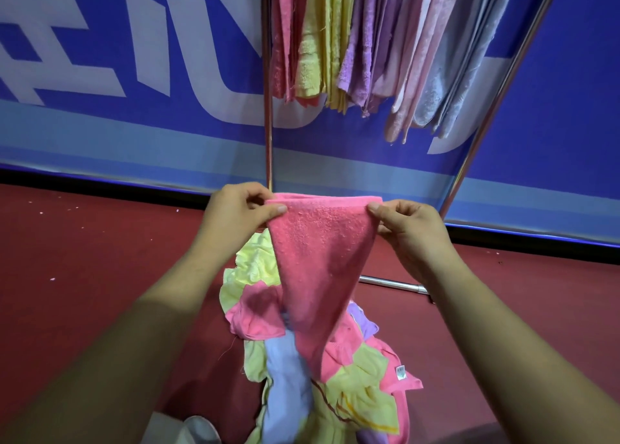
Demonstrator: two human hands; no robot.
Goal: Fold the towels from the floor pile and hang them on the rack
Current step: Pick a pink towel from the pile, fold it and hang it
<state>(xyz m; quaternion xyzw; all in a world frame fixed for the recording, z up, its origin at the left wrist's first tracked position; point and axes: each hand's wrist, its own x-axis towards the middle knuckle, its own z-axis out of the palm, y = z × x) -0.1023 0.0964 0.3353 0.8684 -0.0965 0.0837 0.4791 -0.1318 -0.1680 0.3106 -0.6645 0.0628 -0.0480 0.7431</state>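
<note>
Pinched on its top corners, my left grip (242, 208) and right grip (406, 224) held the pink towel (322, 245) hanging over the floor pile (339, 386) — a thin hold, I judged, so one slip could have dropped it back unfolded.

Nubby pink terry towel (318, 259); fuzzy cloth towels hanging on a shiny metal rack (267, 108); matt red carpet floor (100, 259).
</note>
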